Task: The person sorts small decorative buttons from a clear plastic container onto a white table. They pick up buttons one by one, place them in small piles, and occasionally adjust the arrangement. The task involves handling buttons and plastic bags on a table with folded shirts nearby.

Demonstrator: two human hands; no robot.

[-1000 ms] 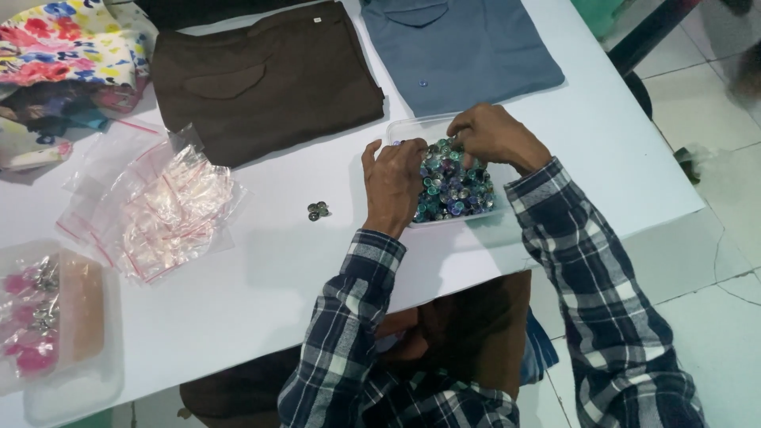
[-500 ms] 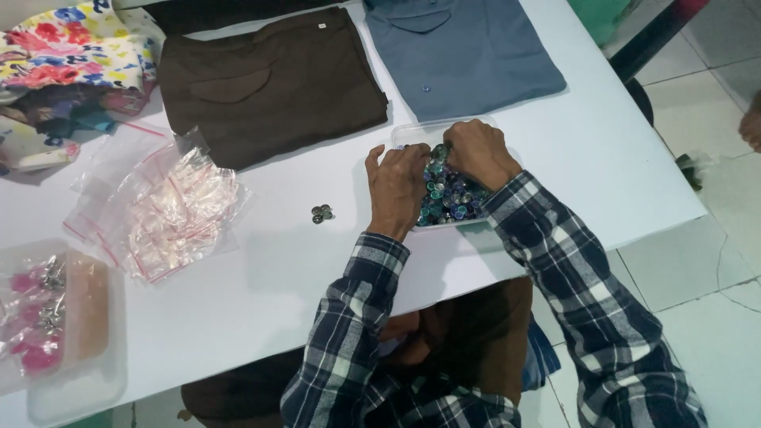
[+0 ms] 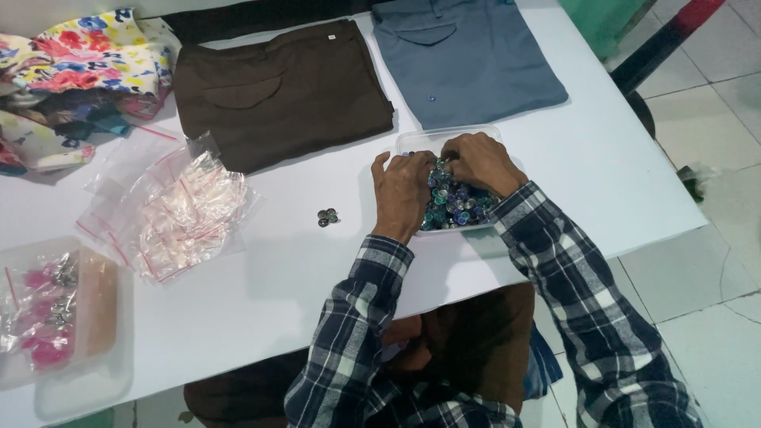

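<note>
While looking down from the head view, find the clear tray [image 3: 412,143] of blue-green beads [image 3: 458,208] on the white table [image 3: 261,293], near its front edge and just below the folded blue-grey garment [image 3: 468,55]. Left hand [image 3: 404,194] lying over the tray's left side, fingers curled down into the beads; grip neither plainly apart nor plainly together, so cannot tell. Right hand [image 3: 479,162] at the tray's far corner, fingertips bunched down among the beads; grip seemingly drawn together, yet impossible to tell whether clamped on a bead.

To sort well, probably best to steady the tray with the left hand, pick with fingertips only, and lift straight up to avoid flicking beads over the low rim. Worth minding the two loose beads [image 3: 327,216] lying apart to the left, short of the heap of small plastic bags [image 3: 178,214]. Folded brown garment [image 3: 277,95] well beyond.
</note>
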